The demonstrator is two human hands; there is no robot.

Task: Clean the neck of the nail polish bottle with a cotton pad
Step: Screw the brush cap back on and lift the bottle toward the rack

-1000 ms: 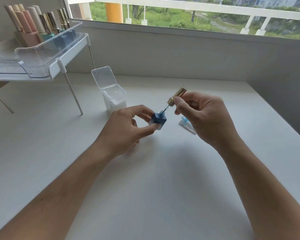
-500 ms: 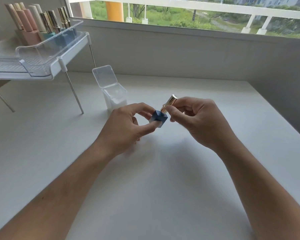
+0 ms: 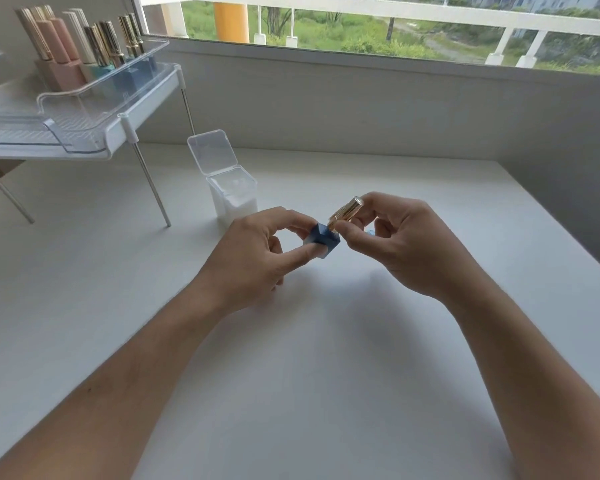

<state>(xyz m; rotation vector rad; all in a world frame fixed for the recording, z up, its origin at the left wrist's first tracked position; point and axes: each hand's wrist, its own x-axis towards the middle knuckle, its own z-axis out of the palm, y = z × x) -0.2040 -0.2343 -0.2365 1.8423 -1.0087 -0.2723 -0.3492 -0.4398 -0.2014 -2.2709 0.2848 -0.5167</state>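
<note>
Two bare forearms rise from the bottom corners of the frame and meet just above its centre, over a white table (image 3: 326, 393). The left hand (image 3: 253, 258) pinches a small blue nail polish bottle (image 3: 321, 239) between thumb and forefinger, the other fingers curled beneath; the bottle sits tilted, one corner turned toward the camera, and whether its base touches the table cannot be told. The right hand (image 3: 406, 244) is closed narrowly on the gold cap (image 3: 345, 213), held between thumb and fingertips. The cap's lower end meets the top of the bottle and its free end leans up and to the right, so the neck is hidden. Just behind the right thumb a small pale-blue scrap (image 3: 370, 232) peeks out; what it is cannot be told.

Further back, left of centre, stands a clear plastic box (image 3: 234, 199) with its hinged lid (image 3: 211, 152) flipped up, white pads stacked inside. It stands near the left hand but apart from it.

In the upper left of the frame a white rack (image 3: 132, 116) on thin metal legs carries a clear tray (image 3: 84, 109), and at the tray's far end a row of polish bottles (image 3: 94, 53) with tall gold, pink and cream caps stands upright. Behind the table a grey wall runs up to a window (image 3: 378, 26) along the top edge, showing a white railing and greenery.
</note>
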